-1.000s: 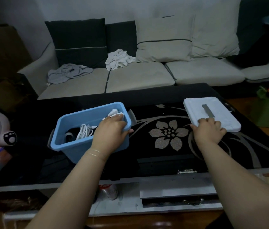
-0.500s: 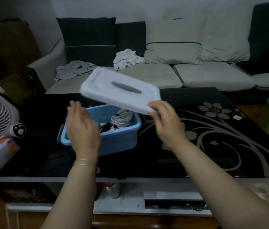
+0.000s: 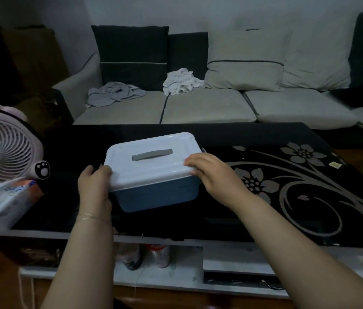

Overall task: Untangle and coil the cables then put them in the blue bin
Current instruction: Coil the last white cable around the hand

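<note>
The blue bin (image 3: 160, 197) stands on the black glass coffee table (image 3: 287, 197), near its front edge. A white lid (image 3: 151, 161) with a grey handle lies on top of the bin and hides the cables inside. My left hand (image 3: 94, 181) grips the lid's left edge, fingers curled over the rim. My right hand (image 3: 211, 172) grips the lid's right front corner, fingers bent onto its top.
A pink-white fan (image 3: 2, 146) and a white box (image 3: 2, 201) stand at the table's left end. A sofa (image 3: 198, 108) with cushions and crumpled cloths lies behind. Bottles (image 3: 158, 255) sit on the shelf under the table.
My right hand lifted the white lid from the table's right side and carried it left onto the bin. My left hand left the bin's rim and now holds the lid's left edge.
</note>
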